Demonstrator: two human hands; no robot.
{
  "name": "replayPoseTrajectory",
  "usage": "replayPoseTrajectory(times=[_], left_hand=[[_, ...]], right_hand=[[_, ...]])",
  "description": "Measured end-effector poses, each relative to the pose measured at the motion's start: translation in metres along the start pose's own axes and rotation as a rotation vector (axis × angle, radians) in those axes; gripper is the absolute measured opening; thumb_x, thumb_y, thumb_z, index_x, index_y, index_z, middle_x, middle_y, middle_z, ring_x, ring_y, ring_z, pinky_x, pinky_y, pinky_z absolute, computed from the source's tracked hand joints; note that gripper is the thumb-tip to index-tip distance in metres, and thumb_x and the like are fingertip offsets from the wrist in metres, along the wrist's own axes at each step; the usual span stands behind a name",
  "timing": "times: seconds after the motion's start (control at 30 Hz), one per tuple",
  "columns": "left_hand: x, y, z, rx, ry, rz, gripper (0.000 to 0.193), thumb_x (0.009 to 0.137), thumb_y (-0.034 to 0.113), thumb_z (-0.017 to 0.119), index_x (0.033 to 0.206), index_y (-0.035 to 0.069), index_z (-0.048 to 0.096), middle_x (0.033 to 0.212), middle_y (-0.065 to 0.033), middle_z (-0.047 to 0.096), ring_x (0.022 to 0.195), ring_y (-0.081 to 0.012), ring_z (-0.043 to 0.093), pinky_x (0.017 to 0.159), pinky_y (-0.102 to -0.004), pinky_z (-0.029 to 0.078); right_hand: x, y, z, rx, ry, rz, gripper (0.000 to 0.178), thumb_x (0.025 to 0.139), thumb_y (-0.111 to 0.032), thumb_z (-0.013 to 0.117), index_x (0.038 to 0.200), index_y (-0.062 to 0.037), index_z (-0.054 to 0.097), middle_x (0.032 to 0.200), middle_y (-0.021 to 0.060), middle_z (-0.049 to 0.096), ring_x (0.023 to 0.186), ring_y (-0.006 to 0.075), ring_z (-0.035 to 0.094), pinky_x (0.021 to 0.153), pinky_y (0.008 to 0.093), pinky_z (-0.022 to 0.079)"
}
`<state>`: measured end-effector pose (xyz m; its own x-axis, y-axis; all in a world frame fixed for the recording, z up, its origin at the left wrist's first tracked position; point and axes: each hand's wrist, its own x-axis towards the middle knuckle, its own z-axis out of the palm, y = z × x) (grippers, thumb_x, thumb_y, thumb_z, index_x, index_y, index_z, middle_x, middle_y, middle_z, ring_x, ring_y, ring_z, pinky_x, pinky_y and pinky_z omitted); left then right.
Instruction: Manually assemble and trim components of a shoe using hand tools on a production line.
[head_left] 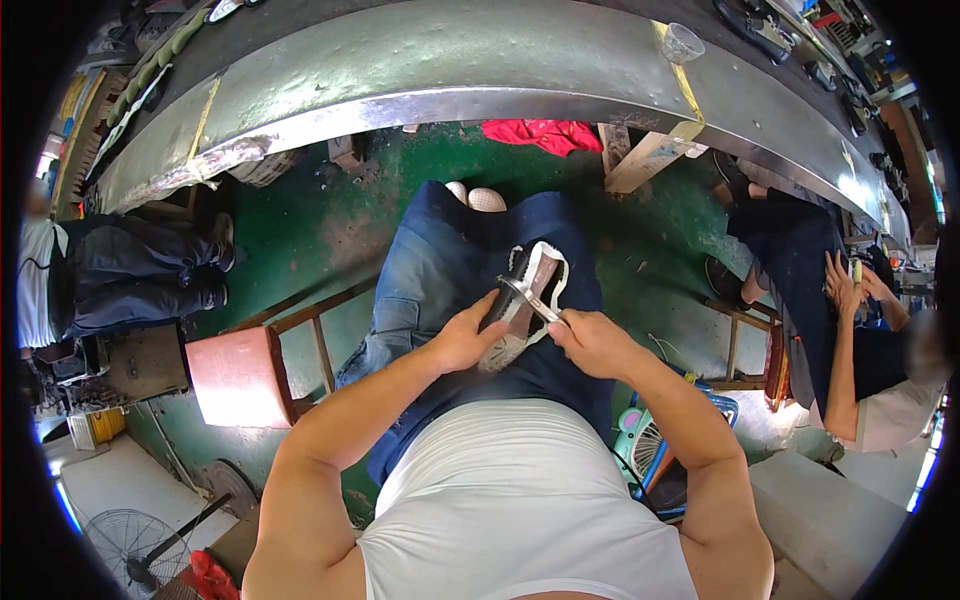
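So the shoe (pixel 543 275) is pretty much dead centre of the view, resting over the wearer's blue denim lap (pixel 420 262) with its long axis leaning from about 7 o'clock to 1 o'clock. Left hand (pixel 462 338) comes in from 7 o'clock, and its grip is clamped on the shoe's left side. Right hand (pixel 597 342) comes in from 4 o'clock, grip wrapped round the end of a shiny metal tool (pixel 533 299) that lies slantwise across the shoe. Can't tell if the left fingers touch the tool too. Up at 12 there's a long metal tabletop (pixel 430 55), with a clear plastic cup (pixel 683 42) on it around 1 and some red cloth (pixel 540 135) below its edge. Reddish stool (pixel 235 375) between 8 and 9, mint-green fan (pixel 630 433) between 4 and 5, and a co-worker (pixel 800 280) over at 3.
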<state>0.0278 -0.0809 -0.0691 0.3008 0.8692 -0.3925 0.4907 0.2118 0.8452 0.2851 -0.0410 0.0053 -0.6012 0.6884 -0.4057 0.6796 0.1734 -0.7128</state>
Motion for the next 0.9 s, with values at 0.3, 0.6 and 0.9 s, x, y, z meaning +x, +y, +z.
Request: replayPoseTrajectory(times=[0.3,0.6,0.9], left_hand=[[-0.007,-0.008,-0.003,-0.266,-0.160,-0.039,0.096,0.086,0.023,0.075,0.160,0.005,0.016,0.146,-0.0262,0.048,0.134,-0.0324,0.051,0.113,-0.0348,0.038],[-0.024,0.059,-0.039,0.192,-0.126,-0.121,0.107,0.074,0.015,0.081,0.158,0.009,0.016,0.128,-0.0283,0.060,0.117,-0.0404,0.062,0.102,-0.0395,0.047],[-0.011,0.124,-0.079,-0.470,0.309,0.462,0.065,0.080,-0.001,0.079,0.131,0.003,0.040,0.111,-0.0142,0.065,0.100,-0.0174,0.065,0.087,-0.0315,0.054]], right_hand=[[-0.014,-0.017,0.017,-0.064,-0.001,-0.066,0.036,0.103,-0.033,0.048,0.105,0.0006,0.060,0.099,0.0253,0.066,0.094,0.0445,0.064,0.082,0.0516,0.050],[-0.034,0.017,0.025,0.080,0.109,-0.036,0.036,0.102,-0.030,0.052,0.112,0.0028,0.060,0.094,0.0204,0.069,0.088,0.0385,0.067,0.078,0.0457,0.052],[-0.054,0.035,0.025,0.638,0.287,0.116,0.031,0.104,-0.028,0.049,0.108,0.0007,0.060,0.084,0.0096,0.067,0.073,0.0162,0.063,0.070,0.0316,0.051]])
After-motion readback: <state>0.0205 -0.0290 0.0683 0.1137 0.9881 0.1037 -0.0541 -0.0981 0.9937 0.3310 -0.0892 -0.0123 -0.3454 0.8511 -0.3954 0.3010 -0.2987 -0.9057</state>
